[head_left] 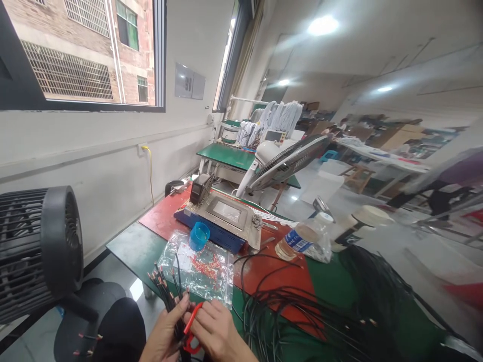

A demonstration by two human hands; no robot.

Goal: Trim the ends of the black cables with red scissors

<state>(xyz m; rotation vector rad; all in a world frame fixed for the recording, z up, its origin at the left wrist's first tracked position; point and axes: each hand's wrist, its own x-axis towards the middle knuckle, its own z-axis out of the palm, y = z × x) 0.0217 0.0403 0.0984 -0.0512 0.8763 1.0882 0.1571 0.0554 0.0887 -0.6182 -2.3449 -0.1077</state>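
Note:
My left hand (164,332) is closed round a bundle of black cables (163,287), whose stripped ends with short coloured wires point up and away from me. My right hand (217,327) grips a tool with red handles (193,318) right beside the left fingers; its working end is hidden, so I cannot tell its exact kind. The two hands touch or nearly touch at the bundle. Just beyond them a clear plastic bag (226,276) lies flat with many tiny red and pale pieces (207,266) on it. A blue round cup (199,236) stands at the bag's far side.
Behind the bag is a blue-based machine (211,226) with a grey top. A water bottle (298,241) and loose black cables (279,306) occupy the right side. A black fan (56,241) stands left; a white fan (283,163) is beyond the table. A person (445,176) is at far right.

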